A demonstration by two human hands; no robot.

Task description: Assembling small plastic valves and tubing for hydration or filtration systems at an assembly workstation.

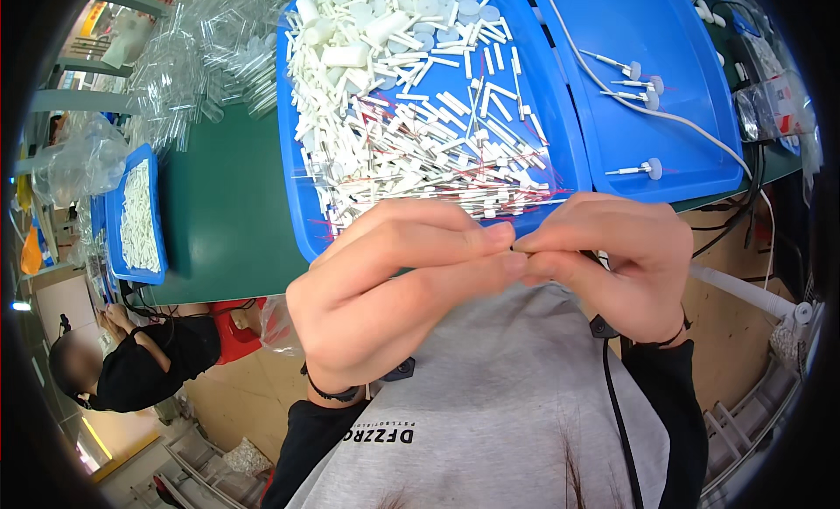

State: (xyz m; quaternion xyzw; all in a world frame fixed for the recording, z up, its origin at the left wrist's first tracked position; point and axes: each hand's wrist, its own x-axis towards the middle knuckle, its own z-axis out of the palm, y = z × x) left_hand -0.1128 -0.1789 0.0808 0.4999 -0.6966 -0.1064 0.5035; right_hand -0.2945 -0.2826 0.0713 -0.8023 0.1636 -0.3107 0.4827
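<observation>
My left hand (398, 281) and my right hand (608, 251) meet fingertip to fingertip, just off the near edge of a large blue tray (302, 233). Both are closed in a pinch, thumb against forefinger. Whatever sits between the fingertips is too small and too covered to name. Beyond them the tray holds a heap of small white tubes (346, 124), with thin metal rods and red wires among the nearer ones. Translucent round discs (424, 28) and larger white cylinders (346, 56) lie at its far side.
At right, a second blue tray (647, 150) holds several white-and-metal pieces with round discs (652, 168), crossed by a white cable (630, 84). Clear plastic tubes (188, 58) pile on the green table (214, 185). A smaller blue tray (140, 268) stands left, near a seated person (162, 360).
</observation>
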